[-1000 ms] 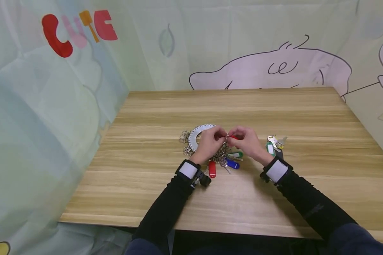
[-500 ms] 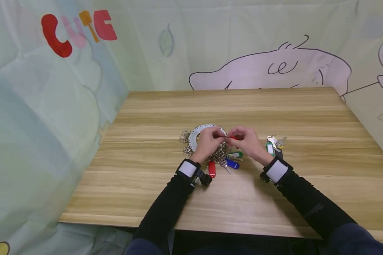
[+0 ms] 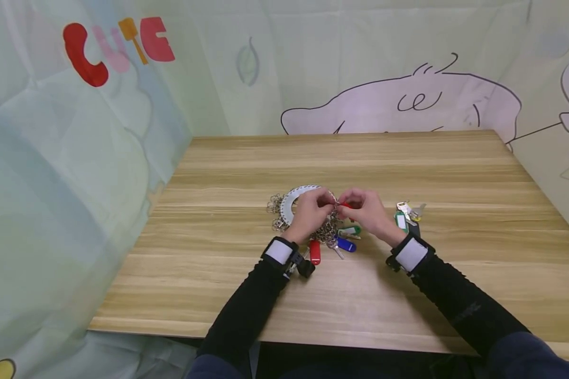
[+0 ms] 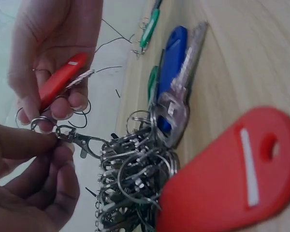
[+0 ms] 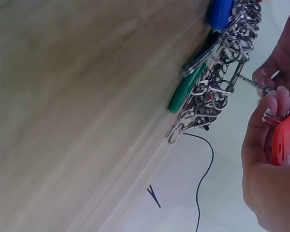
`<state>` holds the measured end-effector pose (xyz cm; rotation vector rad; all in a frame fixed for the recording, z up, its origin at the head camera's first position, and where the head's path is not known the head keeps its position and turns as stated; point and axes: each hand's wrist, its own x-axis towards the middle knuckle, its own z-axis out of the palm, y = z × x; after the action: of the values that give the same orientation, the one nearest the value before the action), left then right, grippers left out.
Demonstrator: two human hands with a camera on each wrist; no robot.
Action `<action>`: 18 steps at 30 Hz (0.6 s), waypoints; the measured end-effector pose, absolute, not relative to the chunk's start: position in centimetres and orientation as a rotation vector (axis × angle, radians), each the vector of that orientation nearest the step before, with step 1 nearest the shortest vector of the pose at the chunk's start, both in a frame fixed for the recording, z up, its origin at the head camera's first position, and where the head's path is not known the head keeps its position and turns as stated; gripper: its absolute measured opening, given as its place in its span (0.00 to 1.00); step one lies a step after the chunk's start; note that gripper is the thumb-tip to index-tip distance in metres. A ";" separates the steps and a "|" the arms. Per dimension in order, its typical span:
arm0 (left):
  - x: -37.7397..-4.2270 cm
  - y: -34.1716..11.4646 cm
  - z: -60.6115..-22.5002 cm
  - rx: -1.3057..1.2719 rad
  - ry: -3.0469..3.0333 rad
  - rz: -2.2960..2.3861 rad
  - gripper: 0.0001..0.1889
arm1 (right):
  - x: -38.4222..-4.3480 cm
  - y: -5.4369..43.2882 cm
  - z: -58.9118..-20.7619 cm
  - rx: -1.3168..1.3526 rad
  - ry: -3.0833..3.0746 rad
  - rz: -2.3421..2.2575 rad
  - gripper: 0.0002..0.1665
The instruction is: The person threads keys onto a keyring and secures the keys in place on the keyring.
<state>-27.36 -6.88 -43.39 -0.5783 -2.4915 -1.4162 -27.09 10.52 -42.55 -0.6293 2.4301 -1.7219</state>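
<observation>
My left hand (image 3: 309, 215) pinches the short chain end of a metal swivel clasp (image 4: 85, 141), at the right side of a white ring-shaped key holder (image 3: 286, 208). My right hand (image 3: 366, 211) holds a red key tag (image 4: 63, 81) with a key (image 4: 80, 79) beside it. In the left wrist view, a split ring (image 4: 42, 119) lies between the fingertips of both hands, which are close together. Many clasps and rings (image 4: 135, 169) hang in a bunch from the holder. Fingers partly hide the red tag in the head view.
On the wooden table (image 3: 218, 273), another red tag (image 3: 315, 252), a blue tag (image 3: 345, 243) and a green tag (image 3: 350, 230) lie by the bunch, with keys. Farther right are more keys (image 3: 414, 212), a green tag (image 3: 401, 221) and a black tag (image 3: 413, 228).
Both hands stay in nearly the same place. The red tag between the right fingers has shifted only slightly.
</observation>
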 end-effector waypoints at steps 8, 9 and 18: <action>-27.4 -7.2 -43.3 -0.553 -2.532 -1.503 0.04 | -27.3 10.5 -42.6 -0.606 2.457 -1.687 0.09; -27.4 -7.2 -43.3 -0.578 -2.526 -1.481 0.04 | -27.3 10.5 -42.6 -0.596 2.455 -1.687 0.09; -27.3 -7.1 -43.2 -0.559 -2.509 -1.487 0.03 | -27.2 10.5 -42.6 -0.628 2.465 -1.684 0.10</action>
<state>-27.34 -7.10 -43.23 -0.5587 -2.5085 -1.4874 -27.17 10.53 -42.61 -0.6281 2.4650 -1.6840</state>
